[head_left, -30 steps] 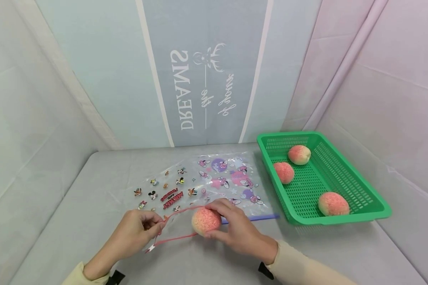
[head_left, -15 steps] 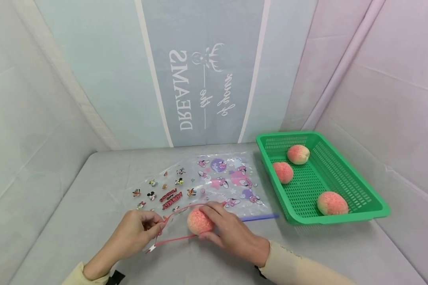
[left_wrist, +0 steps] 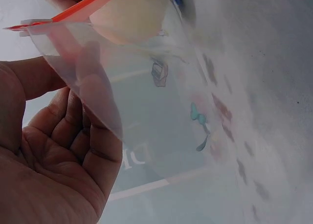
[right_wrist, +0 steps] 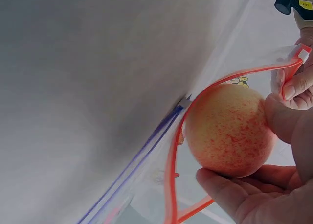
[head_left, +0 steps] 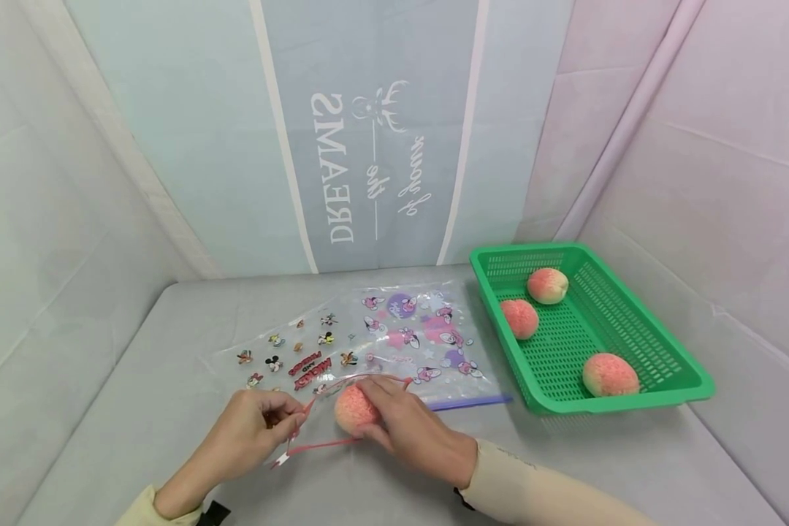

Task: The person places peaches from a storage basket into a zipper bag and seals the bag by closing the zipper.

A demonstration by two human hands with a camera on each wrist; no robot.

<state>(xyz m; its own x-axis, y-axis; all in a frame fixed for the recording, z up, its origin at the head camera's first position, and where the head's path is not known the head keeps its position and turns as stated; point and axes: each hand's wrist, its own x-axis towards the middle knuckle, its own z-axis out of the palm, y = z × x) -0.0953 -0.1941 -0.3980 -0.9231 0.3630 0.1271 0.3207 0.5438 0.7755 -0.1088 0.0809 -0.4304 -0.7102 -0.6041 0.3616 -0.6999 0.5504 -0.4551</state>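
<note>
My right hand (head_left: pixel 414 431) grips a pink and cream peach (head_left: pixel 355 410) between thumb and fingers. The peach sits in the mouth of a clear zip bag with a red zip edge (head_left: pixel 325 443); in the right wrist view the red strip (right_wrist: pixel 171 180) curves around the peach (right_wrist: pixel 230 131). At the bag's left end, my left hand (head_left: pixel 256 429) pinches the rim, and the white slider (head_left: pixel 280 459) hangs close by. The left wrist view shows the thumb and fingers (left_wrist: pixel 98 87) on the clear film, with the pale peach (left_wrist: pixel 132 13) behind it.
A green basket (head_left: pixel 532 372) at the right holds three peaches: one at the back (head_left: pixel 548 286), one at the left side (head_left: pixel 519 319) and one at the front (head_left: pixel 610 375). Another clear printed bag with a purple zip (head_left: pixel 470 402) lies flat beside the basket. Fabric walls enclose the table.
My right hand has moved left with the peach, bringing it deeper between the red zip edges. The left hand has stayed nearly still at the rim.
</note>
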